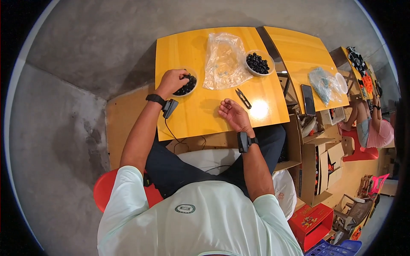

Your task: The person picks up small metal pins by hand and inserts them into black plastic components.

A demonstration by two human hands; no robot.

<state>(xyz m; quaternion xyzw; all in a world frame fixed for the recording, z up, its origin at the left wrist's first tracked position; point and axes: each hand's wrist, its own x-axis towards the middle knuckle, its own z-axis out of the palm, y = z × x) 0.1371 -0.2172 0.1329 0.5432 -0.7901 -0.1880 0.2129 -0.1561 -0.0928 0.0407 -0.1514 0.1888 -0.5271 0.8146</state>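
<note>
My left hand reaches over the left rim of a clear round bowl filled with black beads. Its fingers are bent together at the beads, and what their tips hold is hidden. Nearer to me, my right hand rests by the table's front edge, palm turned inward. Its fingers curl loosely, apart from the thumb, with nothing visible in them. Just beyond it lies a small pair of black thread snips, its blades pointing away from me.
A crumpled clear plastic bag lies mid-table beside a second bowl of black beads. On the adjoining yellow table are a phone and another bag. Cardboard boxes stand at the right. Another person sits far right.
</note>
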